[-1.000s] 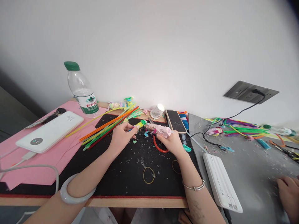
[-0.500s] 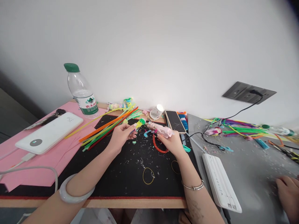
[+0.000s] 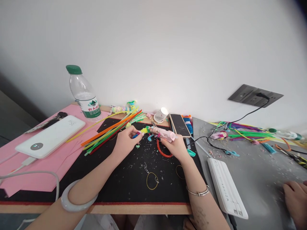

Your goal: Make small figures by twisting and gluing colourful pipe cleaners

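Note:
Pinched in the fingers of my left hand (image 3: pixel 127 139) is a small fuzzy pipe-cleaner piece (image 3: pixel 145 130), yellow and green, with some blue near the fingertips. My right hand (image 3: pixel 176 147) is wrapped round a pink glue gun (image 3: pixel 165 133). Its nozzle end points left and meets or nearly meets the green end of the piece; I cannot tell if they touch. Under the right hand a red curved handle (image 3: pixel 164 152) lies on the black mat (image 3: pixel 124 179), most of its tool hidden. A light blue fuzzy bit (image 3: pixel 150 138) lies just below the nozzle.
Left of my hands lie bundled pipe cleaners (image 3: pixel 107 135), a white power bank (image 3: pixel 51 135) and a water bottle (image 3: pixel 86 102). Behind are a paper cup (image 3: pixel 159 116) and a phone (image 3: pixel 180 125). At right are another power bank (image 3: pixel 226 187), a black cord (image 3: pixel 217 147) and another person's hand (image 3: pixel 296 195).
My left hand has turned and shifted slightly right, bringing the pipe-cleaner piece closer to the nozzle; blue now shows at its fingertips. The glue gun has barely moved.

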### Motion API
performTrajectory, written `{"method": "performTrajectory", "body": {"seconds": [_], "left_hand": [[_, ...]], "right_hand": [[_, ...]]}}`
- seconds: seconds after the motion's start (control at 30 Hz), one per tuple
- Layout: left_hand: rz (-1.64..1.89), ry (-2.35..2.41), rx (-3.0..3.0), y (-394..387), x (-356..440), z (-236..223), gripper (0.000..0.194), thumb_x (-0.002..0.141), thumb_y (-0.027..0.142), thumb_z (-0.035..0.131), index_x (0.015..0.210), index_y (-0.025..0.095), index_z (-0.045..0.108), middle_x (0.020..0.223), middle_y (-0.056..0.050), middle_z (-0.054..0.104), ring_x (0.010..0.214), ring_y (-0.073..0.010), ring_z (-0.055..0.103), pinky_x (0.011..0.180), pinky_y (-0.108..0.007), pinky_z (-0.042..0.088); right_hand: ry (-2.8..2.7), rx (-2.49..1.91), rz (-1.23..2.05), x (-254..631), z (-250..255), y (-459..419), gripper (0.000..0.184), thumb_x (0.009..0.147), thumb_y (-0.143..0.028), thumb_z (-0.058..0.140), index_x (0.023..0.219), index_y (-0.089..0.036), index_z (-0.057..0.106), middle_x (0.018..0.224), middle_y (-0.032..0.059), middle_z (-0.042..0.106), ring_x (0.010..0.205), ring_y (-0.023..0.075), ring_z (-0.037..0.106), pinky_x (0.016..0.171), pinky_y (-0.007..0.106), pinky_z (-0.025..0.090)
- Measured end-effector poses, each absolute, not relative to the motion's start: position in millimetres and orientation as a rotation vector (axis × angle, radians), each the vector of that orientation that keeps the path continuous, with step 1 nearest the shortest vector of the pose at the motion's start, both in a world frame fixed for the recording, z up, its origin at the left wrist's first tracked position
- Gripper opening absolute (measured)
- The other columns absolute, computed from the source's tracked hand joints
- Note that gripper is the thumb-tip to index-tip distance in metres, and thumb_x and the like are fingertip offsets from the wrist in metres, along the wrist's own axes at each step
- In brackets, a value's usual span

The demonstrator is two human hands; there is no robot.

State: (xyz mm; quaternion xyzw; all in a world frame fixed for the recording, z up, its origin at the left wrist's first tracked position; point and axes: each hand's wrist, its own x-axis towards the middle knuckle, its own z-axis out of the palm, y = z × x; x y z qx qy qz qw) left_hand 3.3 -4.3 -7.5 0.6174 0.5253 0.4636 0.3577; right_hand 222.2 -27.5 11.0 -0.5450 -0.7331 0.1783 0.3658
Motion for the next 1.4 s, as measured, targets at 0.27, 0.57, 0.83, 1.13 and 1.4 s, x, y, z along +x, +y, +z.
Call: {"method": "performTrajectory", "body": {"seconds": [0.27, 0.57, 0.83, 1.13, 1.4], "left_hand": [[1.219, 1.430, 1.863, -4.3, 1.4, -7.3, 0.014, 0.074, 0.032, 0.061, 0.071, 0.021, 0.053, 0.069, 0.001, 0.062, 0.063, -0.0136, 0.058, 0.059, -0.023, 0.042], [1.173, 1.427, 2.114, -5.9, -0.4, -5.5, 0.013, 0.077, 0.027, 0.060, 0.068, 0.021, 0.052, 0.066, 0.003, 0.058, 0.060, -0.0125, 0.052, 0.058, -0.023, 0.039], [1.179, 1.411, 1.973, -5.3, 0.5, -7.3, 0.014, 0.076, 0.031, 0.061, 0.069, 0.021, 0.053, 0.068, 0.002, 0.061, 0.062, -0.0138, 0.056, 0.059, -0.025, 0.041], [1.136, 1.268, 1.314, -2.4, 2.3, -5.6, 0.024, 0.070, 0.039, 0.067, 0.071, 0.018, 0.055, 0.062, -0.001, 0.066, 0.052, -0.0166, 0.065, 0.054, -0.028, 0.050], [1.112, 1.209, 1.036, -4.3, 5.5, 2.0, 0.031, 0.066, 0.041, 0.073, 0.068, 0.016, 0.054, 0.061, -0.004, 0.068, 0.053, -0.0155, 0.065, 0.052, -0.025, 0.050]], "right_hand": [[-1.905, -1.405, 0.478, 221.9, 11.5, -27.4, 0.017, 0.080, -0.030, 0.060, 0.088, -0.017, 0.065, 0.074, 0.0023, 0.067, 0.065, 0.0160, 0.060, 0.061, 0.024, 0.044], [-1.906, -1.435, 0.455, 222.3, 10.5, -26.1, 0.017, 0.080, -0.029, 0.060, 0.087, -0.016, 0.067, 0.078, 0.0039, 0.070, 0.070, 0.0177, 0.064, 0.063, 0.025, 0.046], [-1.905, -1.447, 0.449, 222.0, 10.6, -26.4, 0.016, 0.079, -0.029, 0.060, 0.085, -0.016, 0.066, 0.074, 0.0029, 0.070, 0.066, 0.0168, 0.062, 0.062, 0.025, 0.046], [-1.909, -1.422, 0.488, 220.3, 13.4, -28.7, 0.019, 0.081, -0.030, 0.059, 0.091, -0.016, 0.067, 0.079, 0.0039, 0.070, 0.071, 0.0183, 0.063, 0.065, 0.026, 0.047], [-1.933, -1.420, 0.484, 221.8, 11.6, -27.8, 0.022, 0.081, -0.030, 0.060, 0.097, -0.017, 0.066, 0.086, 0.0045, 0.071, 0.075, 0.0194, 0.065, 0.068, 0.027, 0.047]]}}
